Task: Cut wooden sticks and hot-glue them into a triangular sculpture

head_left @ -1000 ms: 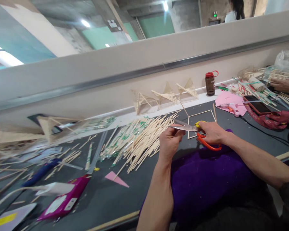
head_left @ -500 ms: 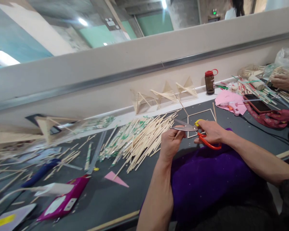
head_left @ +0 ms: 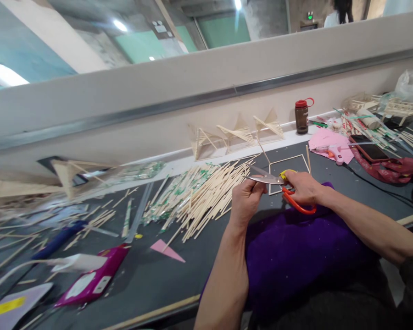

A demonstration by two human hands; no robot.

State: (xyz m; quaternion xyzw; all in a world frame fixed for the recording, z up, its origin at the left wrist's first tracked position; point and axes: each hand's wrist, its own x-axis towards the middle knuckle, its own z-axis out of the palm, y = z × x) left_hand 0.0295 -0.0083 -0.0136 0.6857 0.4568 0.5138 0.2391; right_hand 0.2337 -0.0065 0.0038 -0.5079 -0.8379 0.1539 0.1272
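Observation:
A pair of scissors [head_left: 266, 180] with red and yellow handles is held in my right hand [head_left: 305, 187], its blades slightly apart and pointing left. Beneath the blades, my left hand [head_left: 245, 200] is closed in a pinch; what it holds there is hidden or too thin to name. Just beyond the hands, a square frame of thin wooden sticks [head_left: 287, 159] lies on the dark table [head_left: 151, 279]. To the left spreads a pile of loose sticks [head_left: 213, 197]. A purple cloth [head_left: 296, 256] covers my lap below both hands.
Twisted stick models [head_left: 236, 133] line the wall beside a brown bottle [head_left: 301, 118]. At right are a glue gun [head_left: 335, 151] on pink paper, a phone [head_left: 368, 147] and a red lanyard [head_left: 395, 167]. A magenta packet [head_left: 92, 279] and a pink triangle [head_left: 168, 251] lie at left.
Another person's hand at the far right has gone out of view. The camera view has shifted slightly. My hands and the scissors keep nearly the same pose.

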